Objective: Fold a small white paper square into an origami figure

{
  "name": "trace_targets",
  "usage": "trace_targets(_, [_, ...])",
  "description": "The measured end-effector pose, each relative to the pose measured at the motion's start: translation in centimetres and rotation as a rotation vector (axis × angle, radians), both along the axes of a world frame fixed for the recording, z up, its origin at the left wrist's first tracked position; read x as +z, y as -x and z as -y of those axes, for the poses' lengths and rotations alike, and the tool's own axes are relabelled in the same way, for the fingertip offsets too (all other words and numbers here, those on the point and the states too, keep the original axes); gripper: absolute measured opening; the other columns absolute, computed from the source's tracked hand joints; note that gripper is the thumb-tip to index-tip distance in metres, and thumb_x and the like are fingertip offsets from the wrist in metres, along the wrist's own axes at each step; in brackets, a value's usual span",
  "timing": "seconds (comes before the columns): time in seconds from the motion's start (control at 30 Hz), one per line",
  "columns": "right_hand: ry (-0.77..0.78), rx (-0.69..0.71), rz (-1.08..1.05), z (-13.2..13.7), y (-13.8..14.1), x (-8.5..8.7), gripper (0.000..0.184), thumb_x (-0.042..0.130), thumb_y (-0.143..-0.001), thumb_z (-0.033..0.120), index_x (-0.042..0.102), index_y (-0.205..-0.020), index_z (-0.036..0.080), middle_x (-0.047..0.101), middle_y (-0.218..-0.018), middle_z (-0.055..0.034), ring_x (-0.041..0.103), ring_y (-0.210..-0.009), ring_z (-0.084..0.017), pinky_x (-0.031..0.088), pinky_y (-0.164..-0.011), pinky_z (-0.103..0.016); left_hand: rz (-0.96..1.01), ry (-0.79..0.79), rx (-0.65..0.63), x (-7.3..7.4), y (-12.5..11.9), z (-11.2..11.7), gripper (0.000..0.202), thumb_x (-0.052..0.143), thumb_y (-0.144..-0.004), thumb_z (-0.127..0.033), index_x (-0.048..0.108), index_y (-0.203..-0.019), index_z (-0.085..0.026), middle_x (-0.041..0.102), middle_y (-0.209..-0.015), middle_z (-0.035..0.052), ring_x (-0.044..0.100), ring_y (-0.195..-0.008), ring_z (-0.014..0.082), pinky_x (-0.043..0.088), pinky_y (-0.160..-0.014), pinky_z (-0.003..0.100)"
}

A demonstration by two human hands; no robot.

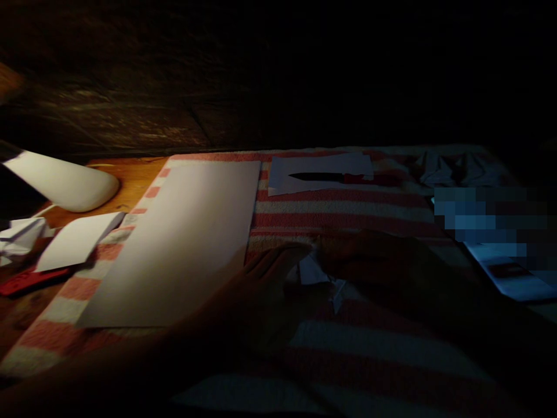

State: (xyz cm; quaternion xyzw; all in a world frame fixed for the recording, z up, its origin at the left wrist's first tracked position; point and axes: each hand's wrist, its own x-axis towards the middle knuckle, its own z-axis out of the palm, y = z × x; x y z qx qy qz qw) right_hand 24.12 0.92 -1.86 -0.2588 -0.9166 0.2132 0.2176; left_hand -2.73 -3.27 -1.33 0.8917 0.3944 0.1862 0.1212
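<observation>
Dim light leaves both hands mostly in shadow above the red-and-white striped towel (348,207). A small piece of folded white paper (312,271) with pointed corners is between them. My left hand (274,278) closes on the paper from the left. From the right, my right hand (369,255) holds it with closed fingers, though they are very dark. A large blank white sheet (187,232) lies flat to the left, partly behind my left forearm. Beyond the hands, a knife (319,176) with a dark blade and reddish handle rests on a smaller paper sheet (277,183).
Dark folded paper shapes (435,169) stand at the far right. A lit screen (507,270) lies at the right. On the left are a white rounded object (73,183), crumpled paper (21,238), a curved sheet (78,241) and a red object (35,281). A dark wall (152,116) rises behind.
</observation>
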Motion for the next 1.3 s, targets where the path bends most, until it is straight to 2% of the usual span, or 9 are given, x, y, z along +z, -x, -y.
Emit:
trace_targets(0.07, [-0.011, -0.008, 0.012, 0.00, -0.04, -0.06, 0.031, 0.058, -0.098, 0.013, 0.070, -0.123, 0.028, 0.066, -0.141, -0.0020, 0.062, -0.131, -0.021, 0.058, -0.102, -0.038, -0.080, -0.109, -0.135, 0.05, 0.48, 0.01, 0.044, 0.065, -0.090, -0.021, 0.063, -0.132, -0.033, 0.046, -0.143, 0.0133, 0.049, -0.131, 0.0357, 0.051, -0.102, 0.057])
trace_targets(0.13, [-0.027, -0.012, 0.021, 0.03, 0.01, -0.05, 0.034, 0.058, -0.098, 0.012, 0.069, -0.126, 0.028, 0.062, -0.146, -0.0021, 0.059, -0.134, -0.021, 0.057, -0.105, -0.039, -0.105, -0.181, -0.105, -0.04, 0.82, 0.08, 0.047, 0.065, -0.089, -0.023, 0.063, -0.133, -0.037, 0.038, -0.147, 0.0141, 0.045, -0.132, 0.0390, 0.049, -0.100, 0.061])
trace_targets(0.2, [-0.035, -0.007, 0.031, 0.09, 0.13, 0.03, 0.034, 0.057, -0.098, 0.011, 0.070, -0.125, 0.027, 0.061, -0.147, -0.0031, 0.058, -0.135, -0.022, 0.056, -0.106, -0.040, -0.125, -0.200, -0.078, -0.20, 0.97, 0.16, 0.047, 0.064, -0.090, -0.025, 0.062, -0.135, -0.038, 0.036, -0.147, 0.0140, 0.045, -0.131, 0.0387, 0.049, -0.099, 0.061])
trace_targets(0.33, [-0.043, -0.024, 0.045, 0.15, 0.33, 0.16, 0.036, 0.056, -0.097, 0.010, 0.070, -0.126, 0.027, 0.060, -0.150, -0.0034, 0.058, -0.137, -0.022, 0.058, -0.103, -0.039, -0.143, -0.195, -0.098, -0.34, 0.93, 0.20, 0.046, 0.058, -0.094, -0.025, 0.060, -0.138, -0.039, 0.039, -0.143, 0.0151, 0.046, -0.127, 0.0379, 0.049, -0.095, 0.060])
trace_targets(0.47, [-0.034, 0.007, 0.025, -0.06, 0.24, 0.01, 0.039, 0.057, -0.097, 0.010, 0.068, -0.130, 0.026, 0.060, -0.150, -0.0035, 0.058, -0.137, -0.021, 0.054, -0.110, -0.040, -0.162, -0.180, -0.101, -0.07, 0.83, 0.23, 0.044, 0.059, -0.093, -0.024, 0.062, -0.135, -0.037, 0.043, -0.137, 0.0169, 0.048, -0.122, 0.0386, 0.050, -0.091, 0.061])
trace_targets(0.67, [-0.031, 0.008, 0.023, -0.21, 0.06, -0.22, 0.036, 0.056, -0.099, 0.011, 0.068, -0.129, 0.027, 0.060, -0.149, -0.0012, 0.058, -0.136, -0.019, 0.054, -0.110, -0.039, -0.143, -0.173, -0.116, 0.12, 0.73, 0.22, 0.045, 0.061, -0.092, -0.021, 0.063, -0.134, -0.035, 0.039, -0.149, 0.0150, 0.042, -0.134, 0.0379, 0.044, -0.101, 0.061])
trace_targets(0.87, [-0.001, 0.022, 0.009, -0.14, 0.20, 0.09, 0.036, 0.056, -0.098, 0.009, 0.067, -0.128, 0.025, 0.061, -0.148, -0.0003, 0.057, -0.136, -0.018, 0.052, -0.112, -0.038, -0.167, -0.168, -0.092, 0.14, 0.73, 0.37, 0.041, 0.059, -0.093, -0.023, 0.065, -0.132, -0.037, 0.044, -0.144, 0.0159, 0.046, -0.130, 0.0378, 0.044, -0.099, 0.061])
trace_targets(1.03, [0.023, 0.002, 0.040, -0.15, 0.41, 0.43, 0.040, 0.057, -0.096, 0.007, 0.068, -0.128, 0.029, 0.060, -0.149, 0.0026, 0.058, -0.135, -0.020, 0.055, -0.108, -0.041, -0.176, -0.159, -0.089, 0.20, 0.73, 0.33, 0.045, 0.062, -0.091, -0.024, 0.063, -0.133, -0.038, 0.047, -0.141, 0.0141, 0.046, -0.130, 0.0376, 0.041, -0.102, 0.062])
trace_targets(1.3, [-0.017, -0.005, 0.086, -0.09, 0.37, 0.57, 0.039, 0.055, -0.099, 0.013, 0.064, -0.134, 0.027, 0.059, -0.151, -0.0018, 0.056, -0.137, -0.022, 0.056, -0.106, -0.044, -0.115, -0.113, -0.106, 0.25, 1.06, -0.06, 0.048, 0.064, -0.089, -0.021, 0.063, -0.135, -0.037, 0.035, -0.154, 0.0125, 0.039, -0.139, 0.0386, 0.039, -0.108, 0.062])
